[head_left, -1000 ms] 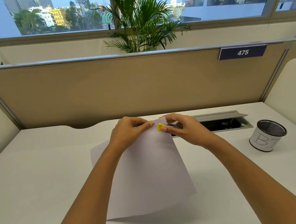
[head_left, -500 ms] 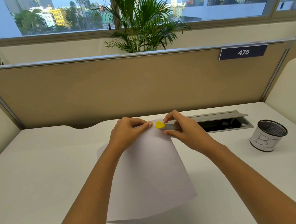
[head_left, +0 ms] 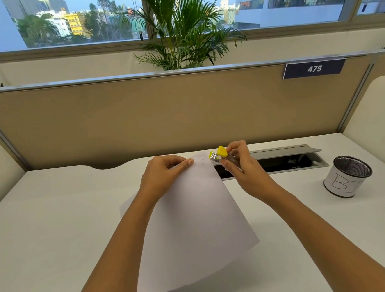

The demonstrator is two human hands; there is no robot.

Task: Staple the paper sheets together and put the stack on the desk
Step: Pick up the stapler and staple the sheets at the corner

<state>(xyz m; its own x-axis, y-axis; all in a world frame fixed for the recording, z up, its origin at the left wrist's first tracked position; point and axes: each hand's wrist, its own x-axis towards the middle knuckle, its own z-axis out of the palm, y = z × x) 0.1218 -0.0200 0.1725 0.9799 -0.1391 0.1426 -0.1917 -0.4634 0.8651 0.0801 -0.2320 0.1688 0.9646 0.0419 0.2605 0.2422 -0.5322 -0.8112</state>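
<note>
Desk (head_left: 53,229), left hand (head_left: 164,176) pinching sheets (head_left: 194,228), right hand (head_left: 243,171) gripping stapler (head_left: 219,155)

i see a round black mesh cup (head_left: 347,176) wrapped in white paper, near a grey open cable box (head_left: 281,150).

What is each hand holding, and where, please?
Left hand pinches white paper sheets near the top corner; right hand grips small yellow stapler by its rear.

"475" on partition sign (head_left: 314,69), "BI" on mesh cup (head_left: 346,177)
</note>
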